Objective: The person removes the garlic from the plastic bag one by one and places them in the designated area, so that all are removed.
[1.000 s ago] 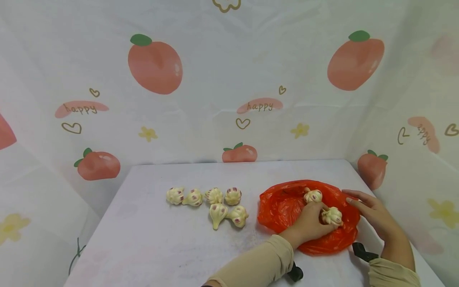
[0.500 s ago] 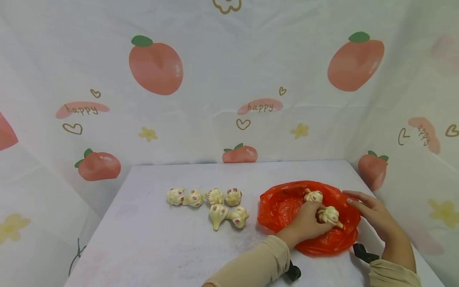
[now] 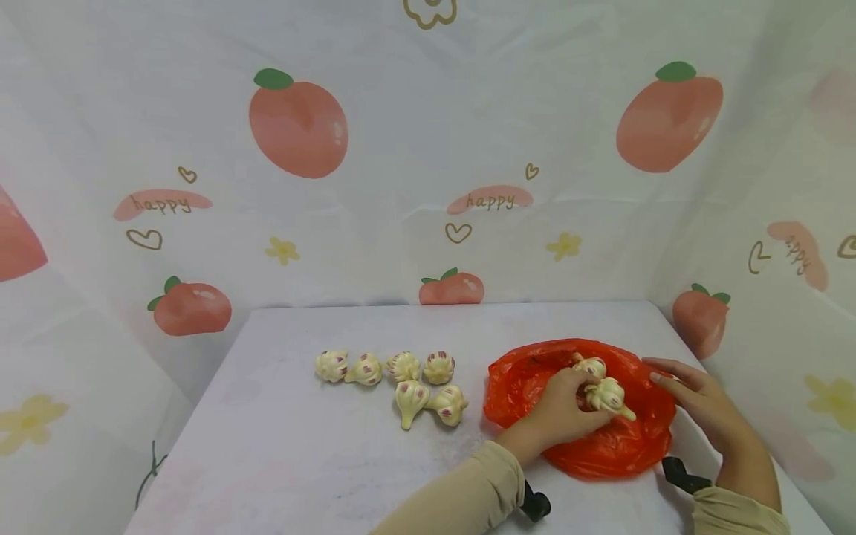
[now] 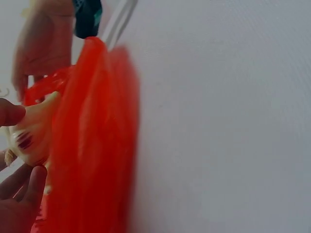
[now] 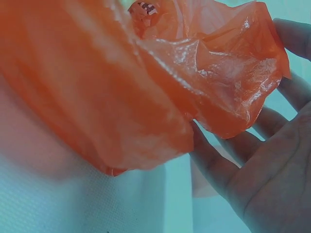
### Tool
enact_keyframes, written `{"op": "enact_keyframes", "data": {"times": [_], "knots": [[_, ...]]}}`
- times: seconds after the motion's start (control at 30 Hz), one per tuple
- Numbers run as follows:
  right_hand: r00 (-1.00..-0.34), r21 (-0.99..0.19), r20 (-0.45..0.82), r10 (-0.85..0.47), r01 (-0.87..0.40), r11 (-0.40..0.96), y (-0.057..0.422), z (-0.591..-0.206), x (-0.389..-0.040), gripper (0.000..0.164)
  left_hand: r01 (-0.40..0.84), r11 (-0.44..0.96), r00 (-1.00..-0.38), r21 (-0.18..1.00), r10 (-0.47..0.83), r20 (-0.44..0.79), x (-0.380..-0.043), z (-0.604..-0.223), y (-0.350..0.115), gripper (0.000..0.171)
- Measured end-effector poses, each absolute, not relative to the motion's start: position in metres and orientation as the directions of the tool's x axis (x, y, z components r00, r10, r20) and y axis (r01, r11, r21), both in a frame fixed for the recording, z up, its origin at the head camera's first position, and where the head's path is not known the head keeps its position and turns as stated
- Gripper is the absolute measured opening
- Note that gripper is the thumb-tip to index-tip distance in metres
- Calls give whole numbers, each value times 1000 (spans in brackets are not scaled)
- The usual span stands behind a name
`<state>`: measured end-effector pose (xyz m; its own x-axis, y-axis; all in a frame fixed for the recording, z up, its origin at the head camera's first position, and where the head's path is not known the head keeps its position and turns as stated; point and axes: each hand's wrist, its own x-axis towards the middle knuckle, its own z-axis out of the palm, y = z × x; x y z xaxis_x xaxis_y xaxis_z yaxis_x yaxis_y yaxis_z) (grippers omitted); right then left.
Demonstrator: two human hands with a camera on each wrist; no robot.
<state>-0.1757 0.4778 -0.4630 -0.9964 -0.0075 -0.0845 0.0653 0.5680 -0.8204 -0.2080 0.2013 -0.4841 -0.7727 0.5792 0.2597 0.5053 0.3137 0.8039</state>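
A garlic bulb [image 3: 607, 396] with purple streaks is pinched between the thumb and fingers of my left hand [image 3: 558, 411], over the mouth of a red plastic bag [image 3: 588, 462]. Its stem points to the lower right in the head view. In the left wrist view, the thumb and fingertips press the same bulb [image 4: 31, 138] from opposite sides. A second garlic bulb [image 3: 592, 365] lies in the bag just behind it, partly covered. My right hand [image 3: 705, 405] is at the bag's right rim. The right wrist view shows its fingers [image 5: 214, 167] extended against the crinkled plastic [image 5: 97, 97].
Several garlic bulbs [image 3: 411, 401] lie in a loose group on the white table [image 3: 287, 461], left of the bag. A printed cloth [image 3: 401, 134] stands behind and beside the table. Black straps [image 3: 685, 475] show near both wrists.
My left hand has drawn slightly left with the garlic bulb, whose stem has swung round to the lower right. The right hand stays at the bag's rim. The head view has shifted slightly.
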Motion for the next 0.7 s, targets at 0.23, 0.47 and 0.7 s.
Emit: {"op": "enact_keyframes", "data": {"times": [0.23,0.47,0.7], "knots": [[-997,-832,-83,-2,68,551,472,-460,-174,55,496,283,-759,821,600,252,-210,-473,179,49],[-996,-829,-89,3,76,555,473,-463,-176,55,532,203,-729,822,603,323,-215,-455,151,45],[-995,-828,-94,11,84,554,475,-463,-176,53,511,226,-738,830,610,288,-215,-447,130,44]]}}
